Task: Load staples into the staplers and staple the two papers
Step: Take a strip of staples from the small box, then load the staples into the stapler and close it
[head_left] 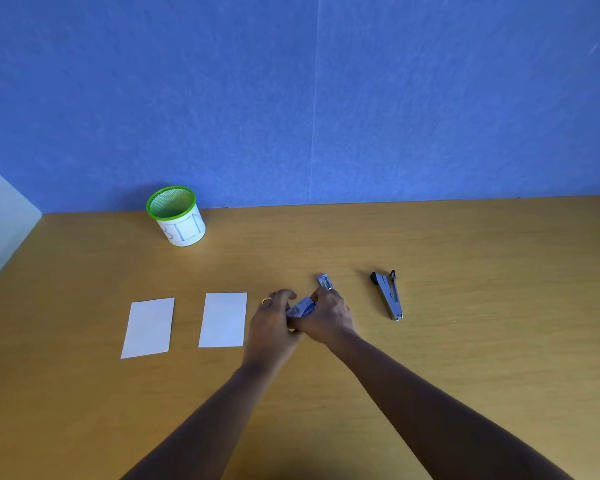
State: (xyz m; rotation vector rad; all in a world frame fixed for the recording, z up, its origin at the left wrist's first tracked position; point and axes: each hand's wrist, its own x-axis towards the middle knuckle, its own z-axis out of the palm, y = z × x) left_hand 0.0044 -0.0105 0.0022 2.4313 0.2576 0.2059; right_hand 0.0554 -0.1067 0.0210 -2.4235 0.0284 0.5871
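- The left hand and the right hand meet low over the table, both curled round a crumpled blue-and-white staple packet, which they pinch between them.
- The fingertips are hidden behind the packet and the knuckles, so the exact grip cannot be told.
- A gold ring sits on a finger of the left hand.
- Just behind the right hand lies a small stapler, blue and silver. Its near end is covered by the hand, and I cannot tell whether they touch.
- To the right, apart from the hands, an open stapler lies on the table, black and metal, its two arms spread in a narrow V.
- Left of the hands lie two white sheets side by side with a gap between them: the right paper near the left hand, the left paper beyond it.
- The table is light brown wood grain.
- It meets a blue wall at the back and a pale wall at the left.
- Near the back edge stands a green mesh cup, upright, wrapped in white paper lettered "BIN".
- Only its inner mesh shows; its bottom is out of sight.
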